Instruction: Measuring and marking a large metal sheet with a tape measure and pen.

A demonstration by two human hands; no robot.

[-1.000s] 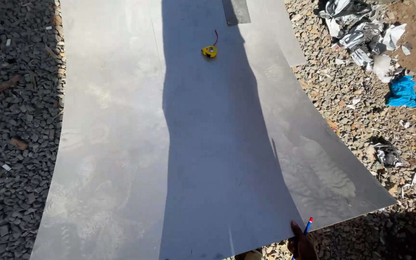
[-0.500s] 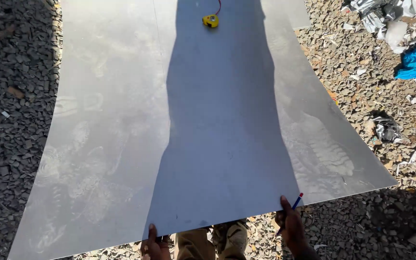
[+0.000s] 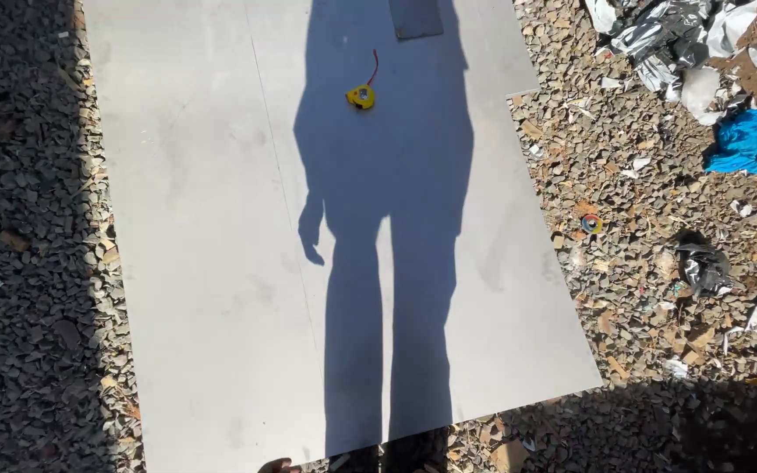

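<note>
A large pale grey sheet [image 3: 221, 263] lies flat on gravel and fills the middle of the head view, with my standing shadow cast across it. A yellow tape measure [image 3: 361, 96] with a red strap rests on the sheet at the far end. Only a sliver of my left hand [image 3: 278, 466] shows at the bottom edge, at the sheet's near edge; its fingers are hidden. My right hand is out of the frame.
A dark rectangular piece [image 3: 415, 17] lies at the sheet's far end. Grey gravel [image 3: 28, 263] surrounds the sheet. To the right are crumpled silver and white plastic [image 3: 668, 35], a blue cloth [image 3: 740, 140], a small tape roll [image 3: 590, 224] and a black bag [image 3: 703, 263].
The sheet, bowed upward with its near edge raised in both hands, now lies flat. My right hand with the pen has left the view; only a bit of the left remains.
</note>
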